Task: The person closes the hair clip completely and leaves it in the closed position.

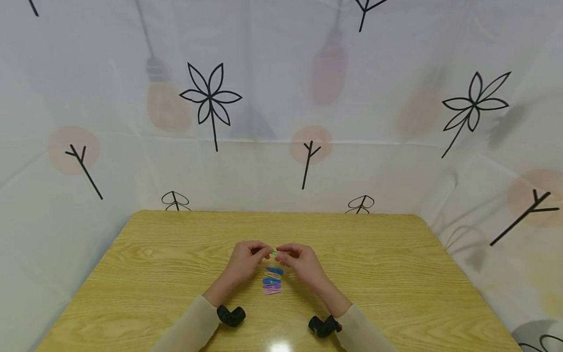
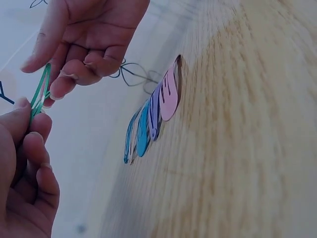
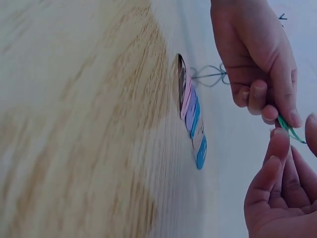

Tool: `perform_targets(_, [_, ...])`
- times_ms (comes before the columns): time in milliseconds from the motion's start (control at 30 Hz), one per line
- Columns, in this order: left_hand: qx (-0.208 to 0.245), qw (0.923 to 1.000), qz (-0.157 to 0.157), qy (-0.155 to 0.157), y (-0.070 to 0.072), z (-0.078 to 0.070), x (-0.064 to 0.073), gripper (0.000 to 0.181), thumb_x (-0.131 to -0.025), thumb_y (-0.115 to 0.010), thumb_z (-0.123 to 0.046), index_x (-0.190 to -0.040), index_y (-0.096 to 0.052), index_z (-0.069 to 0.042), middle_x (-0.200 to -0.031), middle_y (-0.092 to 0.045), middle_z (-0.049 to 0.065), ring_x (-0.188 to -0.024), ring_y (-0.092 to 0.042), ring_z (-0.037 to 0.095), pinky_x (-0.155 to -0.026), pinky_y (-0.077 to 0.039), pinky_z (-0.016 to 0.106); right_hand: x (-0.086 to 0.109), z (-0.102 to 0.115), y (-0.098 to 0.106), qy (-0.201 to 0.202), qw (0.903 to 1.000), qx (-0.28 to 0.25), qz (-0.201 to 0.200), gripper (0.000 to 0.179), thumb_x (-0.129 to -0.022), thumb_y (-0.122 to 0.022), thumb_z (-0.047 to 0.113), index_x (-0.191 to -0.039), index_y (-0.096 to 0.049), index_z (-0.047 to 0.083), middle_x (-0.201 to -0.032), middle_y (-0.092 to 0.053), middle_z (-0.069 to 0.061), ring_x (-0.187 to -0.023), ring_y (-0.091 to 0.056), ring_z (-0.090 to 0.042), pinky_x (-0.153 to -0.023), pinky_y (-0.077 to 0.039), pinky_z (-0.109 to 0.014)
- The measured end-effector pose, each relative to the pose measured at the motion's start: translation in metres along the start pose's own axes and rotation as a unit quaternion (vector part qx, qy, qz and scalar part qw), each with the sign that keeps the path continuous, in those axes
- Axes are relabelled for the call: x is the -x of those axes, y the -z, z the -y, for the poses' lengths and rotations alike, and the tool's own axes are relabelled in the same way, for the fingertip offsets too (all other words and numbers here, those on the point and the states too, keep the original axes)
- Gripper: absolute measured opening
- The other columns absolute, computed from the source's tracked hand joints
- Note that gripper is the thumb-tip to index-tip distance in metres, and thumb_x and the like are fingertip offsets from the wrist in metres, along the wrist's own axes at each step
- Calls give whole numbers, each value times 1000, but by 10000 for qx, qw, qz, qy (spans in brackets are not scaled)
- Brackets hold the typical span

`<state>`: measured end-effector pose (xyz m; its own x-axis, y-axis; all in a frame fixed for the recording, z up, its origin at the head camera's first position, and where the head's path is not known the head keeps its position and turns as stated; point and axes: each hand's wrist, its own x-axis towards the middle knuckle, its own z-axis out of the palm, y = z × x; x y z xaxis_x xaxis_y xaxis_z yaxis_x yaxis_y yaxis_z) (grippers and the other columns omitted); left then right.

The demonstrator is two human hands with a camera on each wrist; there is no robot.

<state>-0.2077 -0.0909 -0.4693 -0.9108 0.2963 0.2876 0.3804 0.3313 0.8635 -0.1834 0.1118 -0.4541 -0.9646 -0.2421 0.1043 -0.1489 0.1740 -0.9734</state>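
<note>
A green snap hair clip (image 1: 273,253) is held between both hands above the table. My left hand (image 1: 247,259) pinches one end between thumb and fingertips, as the left wrist view shows. At the other end, the thumb and fingers of my right hand (image 1: 302,263) close around the tip. The clip looks slim and slightly open along its frame (image 2: 40,94). Just nearer than the hands, a column of hair clips lies on the table: a blue one (image 1: 275,270), a beige one (image 1: 273,276), another blue one (image 1: 271,281), a purple one (image 1: 271,286) and a pink one (image 1: 272,292).
The wood-grain table (image 1: 176,244) extends on both sides of the hands. Behind it hangs a pale cloth (image 1: 264,171) printed with plants and light bulbs. Black devices (image 1: 231,317) sit at both wrists, by the beige sleeves.
</note>
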Motion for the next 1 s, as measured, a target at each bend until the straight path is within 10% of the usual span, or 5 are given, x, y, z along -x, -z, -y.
perform_targets(667, [803,9957,414,181,-1,-5,-1,16,-101,-59,-10,-94,-72,-2,-81,-66,8,-72,-60,29,-65,-52,41,9,29,3,-134,9997,4,184,15,-98,-58,-1,-100,-70,-9,-91,-71,-17,-92,-59,-51,-82,-49,-60])
perform_targets(1000, [1001,9932,566,175,5,-35,6,17,-101,-57,-5,-94,-70,3,-83,-65,20,-74,-59,35,-68,-52,41,12,34,3,-156,9997,-118,136,14,-98,-61,3,-97,-70,-8,-91,-70,-21,-88,-59,-48,-77,-51,-53])
